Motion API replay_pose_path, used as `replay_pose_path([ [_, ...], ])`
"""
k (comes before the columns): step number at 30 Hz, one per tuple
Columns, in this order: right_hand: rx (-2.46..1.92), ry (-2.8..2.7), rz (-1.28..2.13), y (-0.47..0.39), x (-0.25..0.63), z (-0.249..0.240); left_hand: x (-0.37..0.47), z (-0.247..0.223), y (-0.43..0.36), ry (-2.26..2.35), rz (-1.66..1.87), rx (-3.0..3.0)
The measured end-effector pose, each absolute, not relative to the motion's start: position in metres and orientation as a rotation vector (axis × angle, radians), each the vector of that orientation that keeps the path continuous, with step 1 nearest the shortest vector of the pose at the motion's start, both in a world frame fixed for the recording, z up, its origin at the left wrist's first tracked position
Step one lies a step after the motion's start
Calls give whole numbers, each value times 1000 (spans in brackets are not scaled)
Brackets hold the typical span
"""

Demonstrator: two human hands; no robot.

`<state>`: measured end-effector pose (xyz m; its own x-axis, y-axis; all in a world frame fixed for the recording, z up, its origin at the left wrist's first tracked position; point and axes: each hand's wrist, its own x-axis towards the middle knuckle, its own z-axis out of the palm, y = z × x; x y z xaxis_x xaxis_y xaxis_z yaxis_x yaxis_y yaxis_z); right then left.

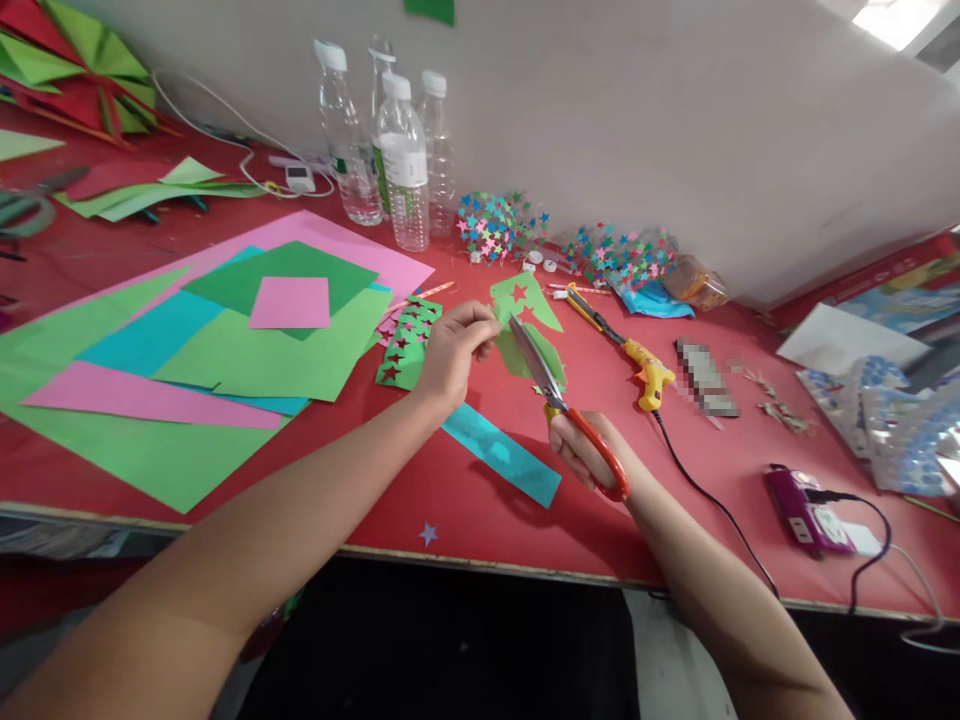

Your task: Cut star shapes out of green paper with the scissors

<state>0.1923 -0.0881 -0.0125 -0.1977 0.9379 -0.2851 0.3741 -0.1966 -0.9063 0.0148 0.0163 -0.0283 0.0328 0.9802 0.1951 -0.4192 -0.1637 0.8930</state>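
Observation:
My left hand (452,352) pinches the left edge of a light green paper piece (541,304) that has star-shaped holes. In my right hand (579,452) are orange-handled scissors (534,358), with their blades pointing up and left against the green paper. Whether the blades are parted is hard to make out. Below my left hand a blue paper strip (510,462) lies slanted on the red table. A darker green sheet punched with stars (405,347) lies beside my left wrist. One small grey-blue star (428,534) rests near the front edge.
Coloured paper sheets (247,340) cover the left side. Plastic bottles (405,170) stand by the wall, next to bags of stars (622,255). To the right lie a utility knife (592,312), a yellow glue gun (646,373) with its cord, and a purple power strip (808,515).

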Motion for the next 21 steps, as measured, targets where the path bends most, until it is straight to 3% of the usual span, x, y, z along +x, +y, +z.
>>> replay_pose_path([
  [10, -1562, -1557, 1368, -88, 189, -13, 18, -32, 11, 694, 1286, 1168],
  [21, -1603, -1545, 1392, -87, 189, -17, 17, -30, 16, 802, 1508, 1070],
])
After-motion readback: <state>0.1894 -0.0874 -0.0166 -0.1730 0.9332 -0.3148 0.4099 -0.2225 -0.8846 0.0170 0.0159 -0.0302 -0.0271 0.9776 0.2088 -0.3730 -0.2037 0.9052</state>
